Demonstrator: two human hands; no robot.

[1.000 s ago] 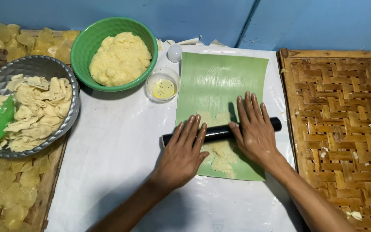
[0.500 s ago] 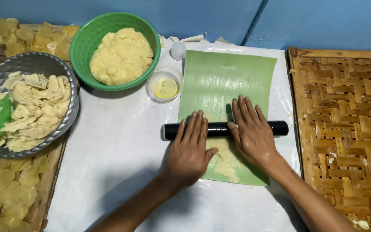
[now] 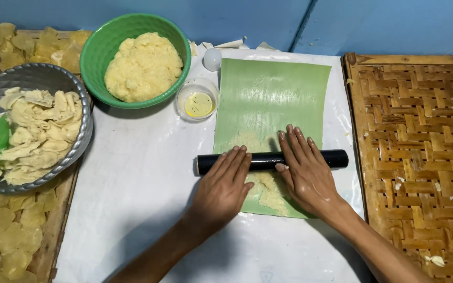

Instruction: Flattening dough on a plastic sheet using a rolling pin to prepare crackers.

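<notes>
Left hand [image 3: 220,188] and right hand [image 3: 304,173] flat, fingers spread wide, palms pressing black roller [image 3: 271,160] lying crosswise near tabletop's front edge. Roller sits on dough [image 3: 264,184] over green sheet [image 3: 271,105]. Beyond: small oil cup [image 3: 197,99], green bowl [image 3: 96,57] at far-left corner.
</notes>
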